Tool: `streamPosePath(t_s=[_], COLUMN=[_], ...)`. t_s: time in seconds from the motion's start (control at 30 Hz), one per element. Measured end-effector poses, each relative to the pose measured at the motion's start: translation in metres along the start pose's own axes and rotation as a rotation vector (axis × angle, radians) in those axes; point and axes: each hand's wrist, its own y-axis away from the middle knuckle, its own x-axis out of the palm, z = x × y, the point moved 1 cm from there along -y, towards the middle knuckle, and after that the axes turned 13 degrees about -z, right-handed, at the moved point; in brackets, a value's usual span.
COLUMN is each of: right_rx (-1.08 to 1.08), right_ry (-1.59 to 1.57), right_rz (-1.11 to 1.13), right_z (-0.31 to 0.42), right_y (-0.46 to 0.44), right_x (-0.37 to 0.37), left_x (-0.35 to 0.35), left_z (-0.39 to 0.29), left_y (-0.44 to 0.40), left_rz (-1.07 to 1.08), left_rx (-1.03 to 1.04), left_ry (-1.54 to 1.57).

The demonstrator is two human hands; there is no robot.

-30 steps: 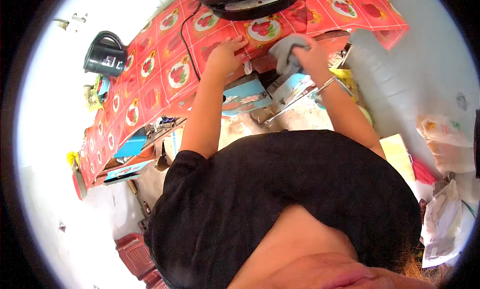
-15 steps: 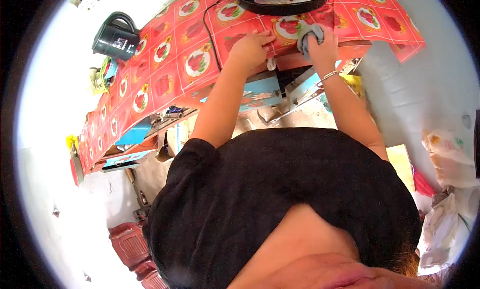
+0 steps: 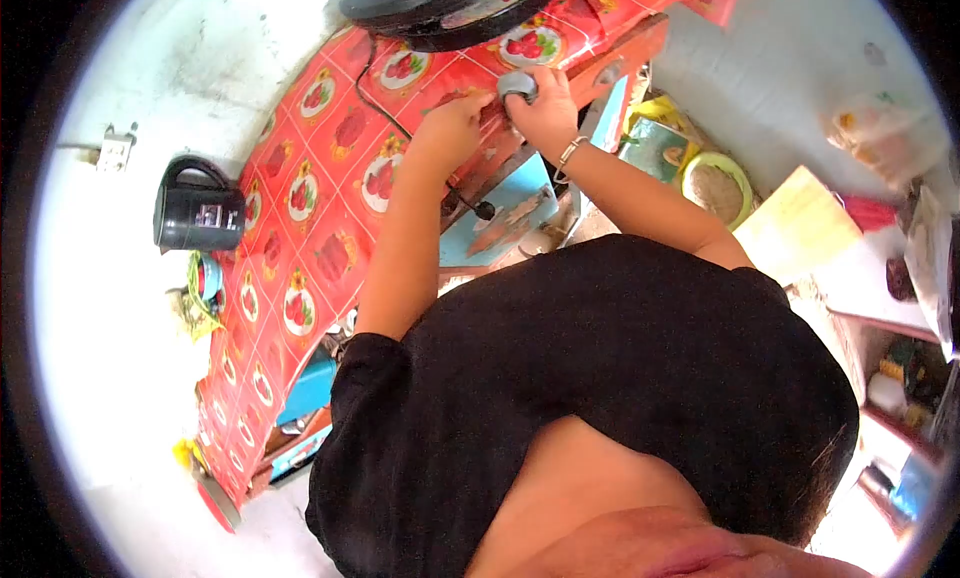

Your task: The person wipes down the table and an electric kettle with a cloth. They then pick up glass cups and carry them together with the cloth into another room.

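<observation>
A grey cloth [image 3: 517, 86] is bunched in my right hand [image 3: 548, 110], closed around it at the table's front edge. Just to its left, my left hand [image 3: 450, 133] has its fingers curled on the edge of the red plastic tablecloth [image 3: 350, 128], printed with fruit. Part of the left fingertips is hard to make out. Beside the hands, the tablecloth is drawn back and the bare wooden table edge [image 3: 640, 43] shows. Behind both hands stands a black round electric appliance [image 3: 450, 13].
A dark kettle [image 3: 200, 213] stands at the table's left side. The black cord [image 3: 375, 103] crosses the tablecloth, and its plug [image 3: 485, 210] hangs over the front by a blue drawer front [image 3: 510, 213]. A green-rimmed basin [image 3: 718, 188] and a board [image 3: 800, 223] are at the right.
The view has turned, so the table sits further left. My left fingers have gone from spread to curled at the tablecloth edge. More wooden edge shows, and the hands are closer together.
</observation>
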Motion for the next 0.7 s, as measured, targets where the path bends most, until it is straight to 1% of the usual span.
streamPosePath(t_s=[0.03,0.07,0.17,0.2,0.23,0.27,0.3,0.33,0.37,0.4,0.43,0.47,0.5,0.57,0.6,0.63,0.67,0.7], right_rx=[0.075,0.079,-0.036,0.002,0.04,0.036,0.047,0.059,0.06,-0.063,-0.189,-0.276,-0.28,-0.151,-0.078,0.149,0.104,0.041], right_ry=[0.004,0.016,-0.082,-0.114,-0.149,-0.148,-0.147,-0.146,-0.143,-0.221,-0.3,-0.223,-0.229,-0.288,-0.221,-0.317,-0.209,-0.127], right_rz=[0.042,0.024,0.067,0.085,0.106,0.1,0.184,0.267,0.265,0.322,0.383,0.435,0.449,0.554,0.605,0.726,0.66,0.578], right_z=[0.005,0.008,0.016,0.023,0.029,0.032,0.034,0.036,0.038,0.039,0.038,0.035,0.036,0.04,0.041,0.037,0.05,0.05], right_y=[0.003,0.01,0.045,0.051,0.054,0.053,0.054,0.056,0.063,0.075,0.087,0.095,0.092,0.071,0.052,0.031,0.005,-0.02], right_x=[0.0,0.001,0.01,0.01,0.007,0.004,0.003,0.002,0.002,0.005,0.011,0.018,0.015,0.003,-0.006,-0.013,-0.033,-0.042], left_x=[-0.001,-0.001,-0.005,-0.01,-0.013,-0.015,-0.015,-0.015,-0.013,-0.015,-0.019,-0.026,-0.03,-0.039,-0.043,-0.047,-0.053,-0.063], left_z=[0.005,0.008,0.021,0.025,0.028,0.031,0.031,0.032,0.032,0.028,0.023,0.02,0.017,0.016,0.021,0.029,0.035,0.033], left_y=[0.002,0.002,0.004,0.005,0.005,0.008,0.009,0.01,0.012,0.012,0.011,0.01,0.012,0.019,0.019,0.02,0.027,0.035], left_rz=[0.01,-0.012,-0.056,-0.066,-0.078,-0.07,-0.068,-0.112,-0.157,-0.158,-0.106,-0.058,-0.065,-0.105,-0.111,-0.222,-0.335,-0.345], left_rx=[0.018,0.059,0.154,0.167,0.176,0.142,0.147,0.137,0.125,0.126,0.097,0.066,0.052,0.046,0.019,0.041,0.061,0.024], left_ry=[0.008,-0.011,-0.046,-0.033,-0.022,-0.025,-0.026,-0.054,-0.078,-0.076,-0.014,0.041,0.039,0.088,0.076,0.027,-0.026,-0.043])
